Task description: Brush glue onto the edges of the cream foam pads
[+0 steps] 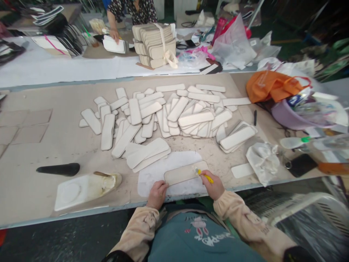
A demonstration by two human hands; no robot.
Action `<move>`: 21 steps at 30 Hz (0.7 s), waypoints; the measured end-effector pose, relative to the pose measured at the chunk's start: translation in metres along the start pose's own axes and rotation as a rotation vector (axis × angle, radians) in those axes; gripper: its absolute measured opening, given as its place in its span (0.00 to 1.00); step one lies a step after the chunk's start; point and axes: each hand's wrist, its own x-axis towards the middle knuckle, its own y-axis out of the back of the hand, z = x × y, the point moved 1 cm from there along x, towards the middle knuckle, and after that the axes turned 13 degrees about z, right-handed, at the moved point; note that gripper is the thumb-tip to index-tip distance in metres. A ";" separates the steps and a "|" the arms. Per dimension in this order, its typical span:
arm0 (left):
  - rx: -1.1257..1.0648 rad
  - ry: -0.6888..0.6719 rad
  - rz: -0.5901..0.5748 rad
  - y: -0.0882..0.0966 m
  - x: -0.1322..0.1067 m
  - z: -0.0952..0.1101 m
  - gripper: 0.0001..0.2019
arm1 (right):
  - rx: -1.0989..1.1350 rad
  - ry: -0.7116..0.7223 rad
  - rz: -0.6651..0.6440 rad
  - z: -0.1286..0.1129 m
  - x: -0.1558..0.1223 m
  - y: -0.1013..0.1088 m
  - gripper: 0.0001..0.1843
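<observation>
Cluttered workbench (40, 145), lower centre: a pale oblong piece (182, 173) lies on a white sheet (152, 180).
Left hand (156, 194) presses its near-left corner, fingers bent down, seemingly to stop it sliding; right hand (215, 186) pinches a yellow-handled brush (203, 175), bristles on the piece's right end; the sheet likely shields the bench; a heap of like pieces (169, 116) lies beyond.

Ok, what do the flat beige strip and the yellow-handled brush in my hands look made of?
The flat beige rounded strip looks like matte fibreboard or stiff card: dull, even surface, lying flat. The yellow-handled brush seems plastic, from its bright uniform colour; bristles pale, blurred.
</observation>
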 end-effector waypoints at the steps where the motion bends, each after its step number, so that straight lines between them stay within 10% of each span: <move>1: -0.001 0.002 -0.008 0.000 0.000 0.000 0.09 | -0.029 0.043 -0.002 -0.002 -0.001 0.003 0.12; 10: 0.012 -0.002 -0.041 -0.002 -0.003 -0.004 0.09 | 0.118 0.164 -0.270 -0.040 -0.029 -0.057 0.12; 21: 0.010 -0.014 -0.054 -0.001 -0.001 -0.003 0.09 | -0.184 0.112 0.086 0.021 0.000 0.042 0.13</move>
